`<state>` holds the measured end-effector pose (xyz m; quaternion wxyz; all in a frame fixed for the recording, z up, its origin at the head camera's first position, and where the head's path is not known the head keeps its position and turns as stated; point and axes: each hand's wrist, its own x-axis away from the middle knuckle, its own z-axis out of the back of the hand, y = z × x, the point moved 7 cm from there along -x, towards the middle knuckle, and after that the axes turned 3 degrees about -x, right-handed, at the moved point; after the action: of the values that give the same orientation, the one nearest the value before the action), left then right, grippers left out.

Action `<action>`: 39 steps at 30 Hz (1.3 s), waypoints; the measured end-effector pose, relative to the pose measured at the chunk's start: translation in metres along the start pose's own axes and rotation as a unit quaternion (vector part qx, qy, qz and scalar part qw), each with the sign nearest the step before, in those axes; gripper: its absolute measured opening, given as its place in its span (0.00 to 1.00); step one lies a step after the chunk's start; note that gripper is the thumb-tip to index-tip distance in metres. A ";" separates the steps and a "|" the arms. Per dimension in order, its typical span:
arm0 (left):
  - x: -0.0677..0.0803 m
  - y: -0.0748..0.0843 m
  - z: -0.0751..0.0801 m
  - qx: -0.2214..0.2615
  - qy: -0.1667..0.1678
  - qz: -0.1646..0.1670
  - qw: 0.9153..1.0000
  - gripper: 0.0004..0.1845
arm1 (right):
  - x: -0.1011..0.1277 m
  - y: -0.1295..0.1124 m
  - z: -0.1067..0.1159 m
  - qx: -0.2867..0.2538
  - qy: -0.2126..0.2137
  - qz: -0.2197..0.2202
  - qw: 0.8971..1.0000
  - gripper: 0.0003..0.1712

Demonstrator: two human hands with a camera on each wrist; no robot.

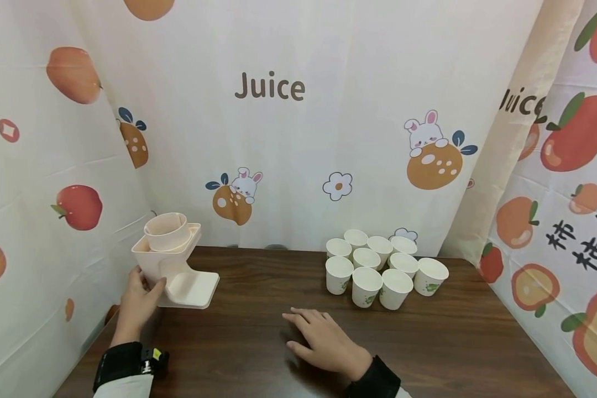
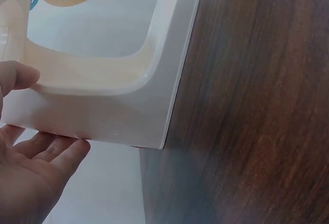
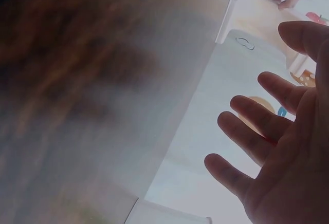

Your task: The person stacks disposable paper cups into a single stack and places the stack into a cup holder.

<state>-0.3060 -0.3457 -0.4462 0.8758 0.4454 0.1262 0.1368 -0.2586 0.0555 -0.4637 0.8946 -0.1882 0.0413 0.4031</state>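
At the left of the table stands a cream-white plastic stand (image 1: pixel 171 271) with a flat base plate and a box-like upper part. A round white ring or cup (image 1: pixel 166 231) sits in its top. My left hand (image 1: pixel 138 301) grips the stand's near left side, thumb on one face and fingers round the other; the left wrist view shows the fingertips (image 2: pixel 77 149) at the wall's edge. Over the middle of the table, my right hand (image 1: pixel 323 342) has its fingers loosely spread and holds nothing. In the right wrist view its fingers (image 3: pixel 241 131) are extended and apart.
Several white paper cups (image 1: pixel 366 279) with green prints stand upright, grouped at the table's back right. A fruit-printed curtain (image 1: pixel 288 143) hangs behind the dark wooden table (image 1: pixel 258 342) and along both sides.
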 end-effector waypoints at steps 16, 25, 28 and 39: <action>0.005 0.000 -0.005 -0.016 -0.008 0.006 1.000 0.45 | 0.007 0.012 0.001 -0.023 -0.017 -0.037 0.999 0.31; 0.011 0.005 -0.008 -0.033 -0.020 0.003 0.999 0.47 | 0.016 0.022 0.006 -0.023 -0.008 -0.055 0.998 0.31; 0.013 0.007 -0.010 -0.042 -0.020 0.003 0.999 0.48 | 0.019 0.026 0.007 -0.025 -0.011 -0.068 0.997 0.31; 0.026 0.021 -0.018 -0.077 -0.020 -0.028 0.996 0.45 | 0.030 0.033 0.015 -0.017 0.010 -0.077 0.997 0.30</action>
<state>-0.2904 -0.3108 -0.4419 0.9133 0.3758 0.1099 0.1126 -0.2641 0.1025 -0.4666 0.9194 -0.2095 0.0286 0.3316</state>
